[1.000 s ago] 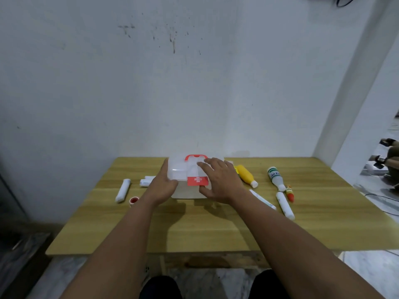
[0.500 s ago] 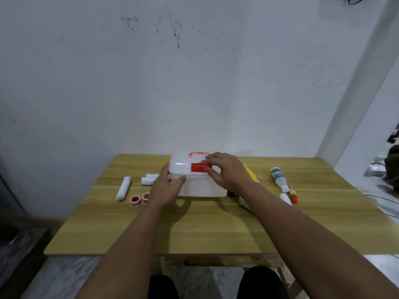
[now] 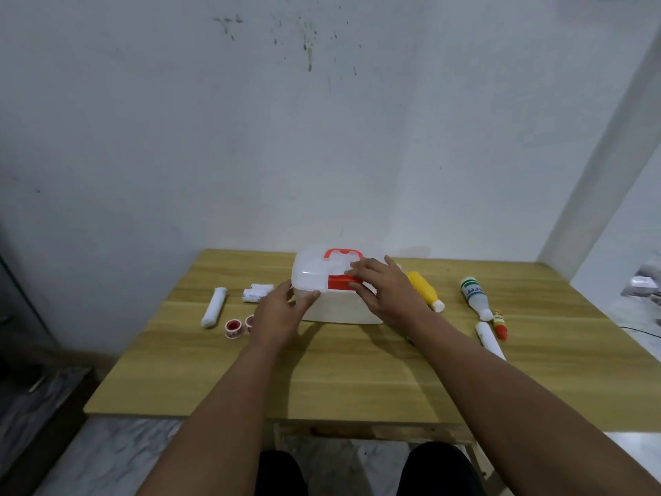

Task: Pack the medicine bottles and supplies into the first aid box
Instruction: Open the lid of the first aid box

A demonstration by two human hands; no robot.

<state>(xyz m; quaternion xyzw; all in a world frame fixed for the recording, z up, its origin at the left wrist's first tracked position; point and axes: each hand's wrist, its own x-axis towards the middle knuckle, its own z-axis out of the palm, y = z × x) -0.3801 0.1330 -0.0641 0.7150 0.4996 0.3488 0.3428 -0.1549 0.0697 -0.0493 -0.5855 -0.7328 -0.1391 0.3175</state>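
Box (image 3: 339,309) sits at twelve o'clock on the table (image 3: 357,381), lid down; left hand (image 3: 279,313) grips its nine o'clock corner; right hand (image 3: 390,295) presses the red latch (image 3: 339,282); bottles (image 3: 425,289) lie at two o'clock.

bare forearms (image 3: 229,406), seemingly black trousers (image 3: 282,472)

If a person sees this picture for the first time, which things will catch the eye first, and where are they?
First, the translucent first aid box with its red latch and red handle, at the middle of the wooden table, with the left hand and the right hand both on it. Next, the yellow bottle lying just right of the box. Two small red tape rolls lie on the left.
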